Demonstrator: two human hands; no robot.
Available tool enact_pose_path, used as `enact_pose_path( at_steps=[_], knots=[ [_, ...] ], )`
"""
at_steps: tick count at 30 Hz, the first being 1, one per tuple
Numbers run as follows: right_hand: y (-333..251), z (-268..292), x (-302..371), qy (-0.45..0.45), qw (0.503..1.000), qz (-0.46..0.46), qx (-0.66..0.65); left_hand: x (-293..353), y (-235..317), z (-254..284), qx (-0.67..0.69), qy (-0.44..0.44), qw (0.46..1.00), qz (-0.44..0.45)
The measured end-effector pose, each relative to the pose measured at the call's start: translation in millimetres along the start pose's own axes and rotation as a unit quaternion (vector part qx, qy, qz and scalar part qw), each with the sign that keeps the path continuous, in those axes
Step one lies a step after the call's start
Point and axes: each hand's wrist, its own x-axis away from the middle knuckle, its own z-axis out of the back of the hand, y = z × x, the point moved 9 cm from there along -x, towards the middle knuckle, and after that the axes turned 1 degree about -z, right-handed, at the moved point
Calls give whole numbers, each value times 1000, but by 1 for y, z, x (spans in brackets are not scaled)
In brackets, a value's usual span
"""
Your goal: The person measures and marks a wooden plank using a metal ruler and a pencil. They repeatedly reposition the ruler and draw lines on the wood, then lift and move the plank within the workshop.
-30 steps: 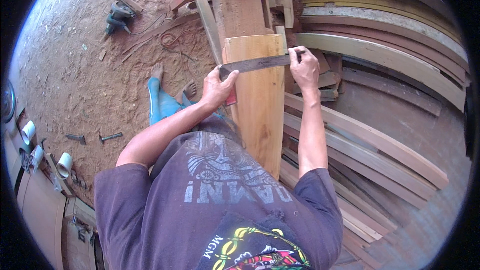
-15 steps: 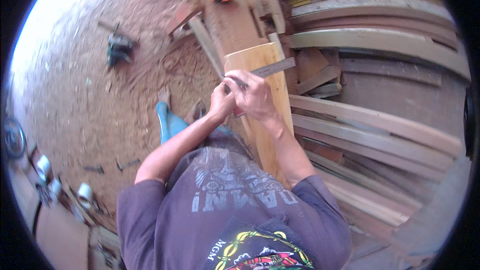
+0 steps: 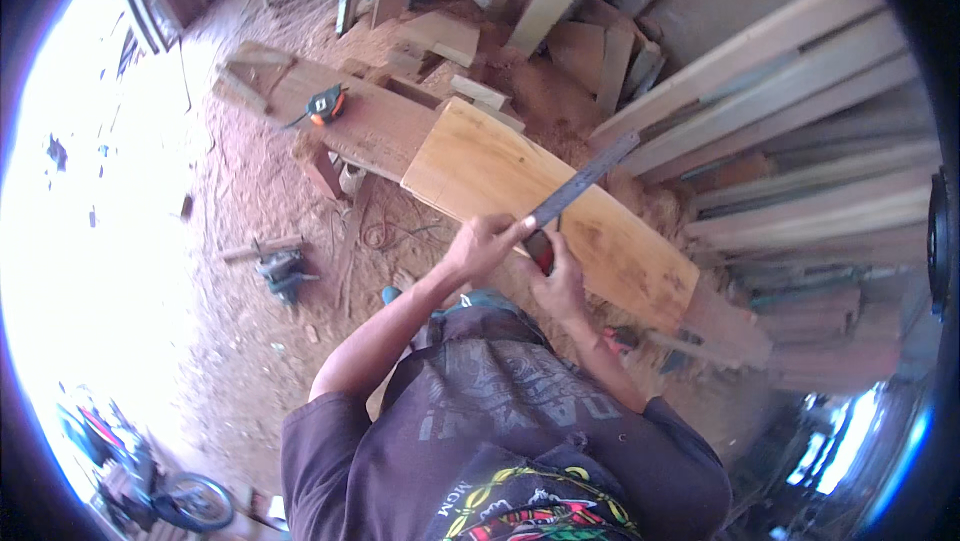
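evidently, the square (image 3: 583,183) was held over the near edge of the board (image 3: 620,246), its dark blade laid slantwise across the wood and its tip carried past the far edge; whether the blade was pressed flat could not be told. by the left hand (image 3: 488,244) the square was gripped near the blade's base, with the thumb and fingers closed on it. the fingers of the right hand (image 3: 560,281) were curled beside the red handle (image 3: 543,253), but whether it was gripped by them could not be told. a slim dark thing by those fingertips was shown too small to be named. the board was supported on a dusty bench (image 3: 385,129), on which a tape measure (image 3: 327,106) was also set, well apart from the hands. a power tool (image 3: 285,273) was left on the dirt floor (image 3: 240,351), and beyond the board, timber (image 3: 760,56) was stacked.
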Motion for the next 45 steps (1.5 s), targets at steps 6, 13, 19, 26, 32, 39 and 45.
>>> enact_pose_path(
  at_steps=[6, 13, 19, 26, 32, 39, 45],
  knots=[
    [119, 114, 59, 256, 957, -113, 75, -46, 28, 101, -517, 308, 792, -103],
    [277, 230, 122, 342, 813, -326, 340, -58, -27, 116, -358, 206, 911, 7],
    [301, 236, 110, 369, 827, -227, 359, -12, -45, 118, -333, 196, 920, 72],
    [287, 236, 107, 405, 836, -149, 340, -153, 13, 172, -479, 242, 840, -82],
    [298, 235, 114, 354, 848, -252, 303, -312, -52, 152, -537, 134, 833, 24],
    [293, 232, 111, 382, 850, -224, 285, -338, -59, 113, -588, 42, 806, 45],
    [276, 234, 106, 399, 840, -186, 317, -321, -46, 44, -546, 28, 834, 76]
  ],
)
